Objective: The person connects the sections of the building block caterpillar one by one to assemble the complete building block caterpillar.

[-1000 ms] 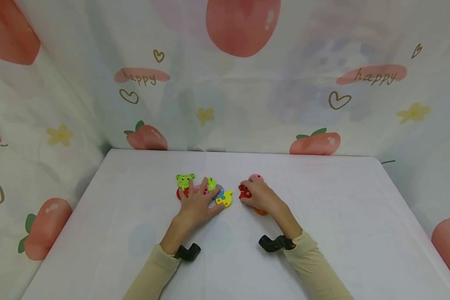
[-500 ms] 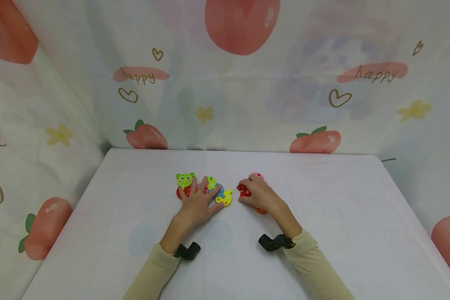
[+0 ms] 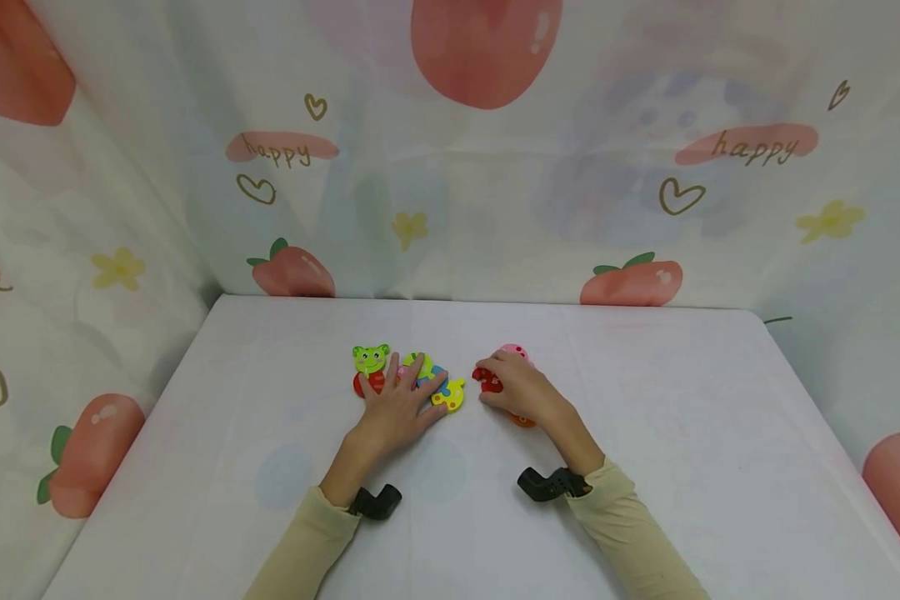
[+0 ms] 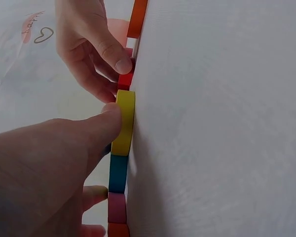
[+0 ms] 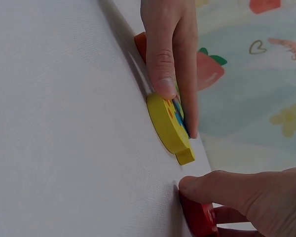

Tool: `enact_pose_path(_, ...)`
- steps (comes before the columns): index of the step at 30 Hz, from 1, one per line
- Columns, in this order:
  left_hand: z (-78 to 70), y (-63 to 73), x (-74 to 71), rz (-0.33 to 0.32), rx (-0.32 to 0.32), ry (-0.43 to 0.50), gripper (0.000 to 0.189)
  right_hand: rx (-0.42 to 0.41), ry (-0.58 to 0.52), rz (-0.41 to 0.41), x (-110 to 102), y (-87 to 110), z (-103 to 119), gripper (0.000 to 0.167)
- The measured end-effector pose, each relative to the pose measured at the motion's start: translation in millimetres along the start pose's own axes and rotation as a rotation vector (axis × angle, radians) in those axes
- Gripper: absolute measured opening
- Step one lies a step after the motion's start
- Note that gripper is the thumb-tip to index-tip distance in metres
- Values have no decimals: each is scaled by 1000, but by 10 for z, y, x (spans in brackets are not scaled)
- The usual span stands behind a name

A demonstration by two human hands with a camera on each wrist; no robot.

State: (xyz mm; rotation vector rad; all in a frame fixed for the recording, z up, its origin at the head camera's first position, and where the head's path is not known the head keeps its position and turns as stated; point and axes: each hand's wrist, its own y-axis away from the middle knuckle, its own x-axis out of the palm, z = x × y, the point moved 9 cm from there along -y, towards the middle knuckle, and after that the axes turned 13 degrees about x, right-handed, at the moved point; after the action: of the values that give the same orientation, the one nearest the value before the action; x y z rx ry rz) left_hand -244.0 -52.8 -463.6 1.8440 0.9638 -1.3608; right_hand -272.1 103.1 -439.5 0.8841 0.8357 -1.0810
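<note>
A row of joined, brightly coloured puzzle pieces shaped like a caterpillar lies on the table, from a green smiling head (image 3: 370, 359) through a red piece (image 3: 366, 386) and a blue piece (image 3: 432, 381) to a yellow tail piece (image 3: 450, 397). Across this row my left hand (image 3: 392, 414) rests with fingers spread; its thumb touches the yellow tail's edge in the left wrist view. To the right, my right hand (image 3: 527, 392) pinches a red puzzle piece (image 5: 200, 215) between thumb and fingers, a short gap from the yellow tail. My palm hides part of that piece.
Beyond and below my right hand, a pink piece (image 3: 514, 349) and an orange piece (image 3: 523, 422) show partly. A white cloth covers the table (image 3: 450, 533). Printed fabric (image 3: 495, 208) hangs at the back and sides.
The red piece in my right hand has shifted slightly left, closer to the yellow tail. My left fingers have slid a little right across the caterpillar row.
</note>
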Motion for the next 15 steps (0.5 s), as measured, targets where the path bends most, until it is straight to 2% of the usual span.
enact_pose_path(15,-73,20,-51,-15,-28,-41,56,-2,12,23,31,8,2,50)
